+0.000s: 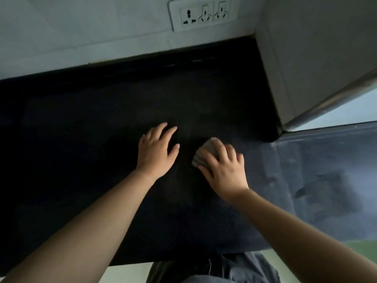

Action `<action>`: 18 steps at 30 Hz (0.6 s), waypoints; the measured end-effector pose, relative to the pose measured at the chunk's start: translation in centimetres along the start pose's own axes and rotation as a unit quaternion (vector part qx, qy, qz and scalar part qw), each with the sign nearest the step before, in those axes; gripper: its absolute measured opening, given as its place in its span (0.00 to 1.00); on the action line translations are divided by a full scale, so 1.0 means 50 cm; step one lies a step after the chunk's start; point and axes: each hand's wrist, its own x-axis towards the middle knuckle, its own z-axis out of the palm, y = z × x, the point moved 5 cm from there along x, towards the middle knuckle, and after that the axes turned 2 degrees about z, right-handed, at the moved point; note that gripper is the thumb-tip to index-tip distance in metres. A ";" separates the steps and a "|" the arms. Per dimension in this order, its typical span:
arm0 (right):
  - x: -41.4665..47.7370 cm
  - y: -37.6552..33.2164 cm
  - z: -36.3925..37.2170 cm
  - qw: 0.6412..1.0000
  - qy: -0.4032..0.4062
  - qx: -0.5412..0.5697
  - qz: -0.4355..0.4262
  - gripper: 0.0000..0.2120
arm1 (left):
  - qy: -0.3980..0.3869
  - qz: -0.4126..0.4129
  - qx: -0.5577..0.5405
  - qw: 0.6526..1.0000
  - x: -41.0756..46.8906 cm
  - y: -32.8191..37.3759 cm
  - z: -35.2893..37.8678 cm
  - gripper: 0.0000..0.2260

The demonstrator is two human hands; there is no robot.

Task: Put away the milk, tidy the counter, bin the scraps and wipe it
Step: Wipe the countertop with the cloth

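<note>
A dark counter fills most of the head view. My right hand lies spread over a small grey cloth and presses it flat on the counter; only the cloth's far and left edges show past my fingers. My left hand rests flat on the counter just left of the cloth, fingers straight and spread, holding nothing. No milk or scraps are in view.
A white wall with a socket plate runs behind the counter. A grey wall corner with a metal edge juts in at the right. Beyond it the counter looks paler with smear marks. The counter's front edge is at my body.
</note>
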 end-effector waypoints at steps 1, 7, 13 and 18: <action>-0.029 0.011 -0.006 1.000 0.002 0.006 -0.012 0.19 | 0.003 -0.003 -0.006 1.000 -0.015 0.005 0.002 0.22; 0.044 0.068 -0.020 0.994 -0.024 0.018 0.101 0.21 | -0.024 -0.029 0.011 0.999 -0.124 0.035 0.032 0.23; 0.020 0.027 -0.014 0.998 -0.019 0.000 0.055 0.20 | -0.026 -0.085 0.010 0.996 -0.185 0.051 0.060 0.24; -0.093 0.056 -0.021 0.999 -0.010 0.017 -0.050 0.19 | -0.018 -0.089 0.004 0.996 -0.185 0.055 0.066 0.24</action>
